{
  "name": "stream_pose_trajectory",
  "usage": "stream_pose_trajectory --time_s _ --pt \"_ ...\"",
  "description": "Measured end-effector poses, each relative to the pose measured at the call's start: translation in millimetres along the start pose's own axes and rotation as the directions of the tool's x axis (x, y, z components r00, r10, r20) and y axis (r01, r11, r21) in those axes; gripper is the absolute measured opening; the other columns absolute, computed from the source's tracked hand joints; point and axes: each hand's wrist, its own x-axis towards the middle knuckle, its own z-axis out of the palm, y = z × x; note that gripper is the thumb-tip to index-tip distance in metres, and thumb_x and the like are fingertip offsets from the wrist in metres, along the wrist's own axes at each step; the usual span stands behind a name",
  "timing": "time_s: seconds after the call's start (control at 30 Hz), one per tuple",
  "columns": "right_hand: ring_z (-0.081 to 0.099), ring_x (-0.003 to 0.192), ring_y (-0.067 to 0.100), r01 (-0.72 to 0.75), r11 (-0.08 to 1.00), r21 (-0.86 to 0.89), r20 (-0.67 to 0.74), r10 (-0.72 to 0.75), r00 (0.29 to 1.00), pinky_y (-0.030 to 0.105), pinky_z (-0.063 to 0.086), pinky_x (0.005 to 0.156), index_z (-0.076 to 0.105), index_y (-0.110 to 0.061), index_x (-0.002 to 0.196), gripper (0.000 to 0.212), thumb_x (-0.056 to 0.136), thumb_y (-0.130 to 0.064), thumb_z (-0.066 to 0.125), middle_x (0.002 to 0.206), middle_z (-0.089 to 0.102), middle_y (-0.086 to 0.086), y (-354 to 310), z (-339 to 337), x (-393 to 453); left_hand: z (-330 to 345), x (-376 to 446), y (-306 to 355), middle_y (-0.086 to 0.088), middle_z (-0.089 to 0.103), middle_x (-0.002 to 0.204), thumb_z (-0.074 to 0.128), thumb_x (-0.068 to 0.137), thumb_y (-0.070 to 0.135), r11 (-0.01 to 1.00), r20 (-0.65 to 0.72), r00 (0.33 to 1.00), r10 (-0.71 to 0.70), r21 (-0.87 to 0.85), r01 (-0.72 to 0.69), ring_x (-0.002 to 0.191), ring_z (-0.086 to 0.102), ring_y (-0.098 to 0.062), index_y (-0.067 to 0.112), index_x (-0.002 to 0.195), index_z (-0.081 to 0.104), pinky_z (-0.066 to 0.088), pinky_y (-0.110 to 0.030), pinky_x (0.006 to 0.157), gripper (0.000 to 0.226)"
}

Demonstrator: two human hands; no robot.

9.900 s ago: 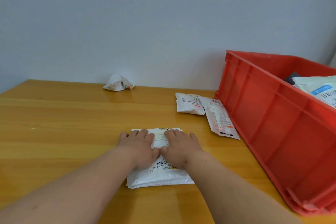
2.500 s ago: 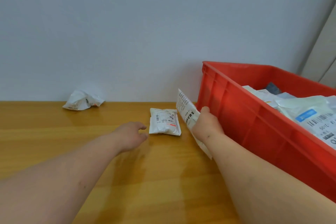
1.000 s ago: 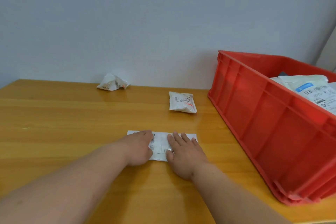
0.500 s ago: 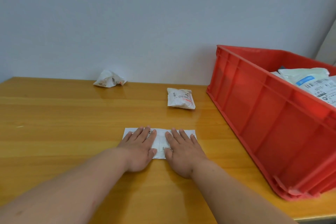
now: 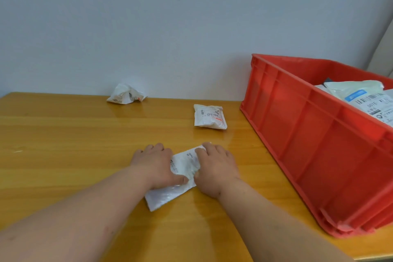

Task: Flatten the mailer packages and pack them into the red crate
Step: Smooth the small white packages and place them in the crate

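A long wooden table with a glossy honey-coloured top (image 5: 63, 144) runs back to a plain pale wall, and at its right end sits the big red plastic crate with ribbed sides (image 5: 319, 144), already holding several white labelled mailers (image 5: 365, 100) stacked inside. Well apart from the crate, against the wall, lies a crumpled white mailer bag (image 5: 126, 97), scrunched into a peak. Nearer the crate is a puffy white mailer pouch with a printed label (image 5: 209, 117), lying flat-ish but clearly unpressed.

Closest to the person, in the middle of the near table, is the thin white plastic mailer with small print (image 5: 182, 168), lying askew with one corner pointing toward them. The left hand (image 5: 154, 166) rests on its left part, thumb laid across the film, fingers together and slightly bent. The right hand (image 5: 215, 166) covers its right edge, fingers bent over the top corner; whether they pinch it or only press, I cannot tell.

It looks featherlight, limp and slick on the varnish, so it would probably slide under a push. Taking it by an edge or corner seems best for carrying it over.
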Motion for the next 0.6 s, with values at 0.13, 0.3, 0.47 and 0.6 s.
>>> stream_pose_trajectory --time_s 0.13,0.3,0.47,0.6 --pt "0.042 0.117 0.026 -0.073 0.996 -0.056 -0.015 0.072 0.997 0.039 0.034 0.094 0.053 -0.022 0.123 0.031 0.095 -0.022 0.043 0.128 0.046 0.004 0.3 -3.7 4.7 0.3 1.3 4.1 0.005 0.055 0.128 0.04 0.089 0.072 0.996 0.052 0.998 -0.03 -0.077 0.034 0.113 0.056 -0.018 0.025 0.138 0.038 0.042 -0.037 0.092 0.068" --pt "0.049 0.117 0.025 -0.116 0.993 0.037 0.062 0.113 0.992 0.038 0.039 0.094 0.058 -0.02 0.121 0.031 0.098 -0.032 0.04 0.123 0.055 0.003 1.4 -6.5 9.8 4.0 1.6 6.3 0.003 0.03 0.149 0.045 0.091 0.065 0.991 0.049 0.998 0.049 -0.129 -0.043 0.137 0.032 -0.02 0.035 0.153 0.02 0.028 -0.04 0.112 0.074" --pt "0.044 0.129 0.026 -0.071 0.996 0.055 0.147 0.062 0.987 0.045 0.028 0.113 0.054 -0.015 0.128 0.042 0.098 -0.038 0.035 0.136 0.052 0.004 -1.9 -2.5 9.7 3.4 6.1 10.7 0.003 0.026 0.144 0.056 0.085 0.066 0.968 0.084 0.989 0.122 -0.229 -0.1 0.126 0.044 -0.017 0.022 0.148 0.039 0.04 -0.033 0.105 0.079" --pt "0.013 0.151 0.018 -0.005 0.995 0.104 0.189 -0.015 0.982 0.052 0.001 0.121 0.032 -0.018 0.152 0.053 0.102 -0.037 0.031 0.165 0.017 -0.002 7.0 2.2 14.2 2.4 15.1 9.6 0.004 0.032 0.144 0.062 0.081 0.064 0.958 0.04 0.987 0.156 -0.249 -0.142 0.125 0.046 -0.015 0.016 0.135 0.048 0.039 -0.032 0.105 0.074"
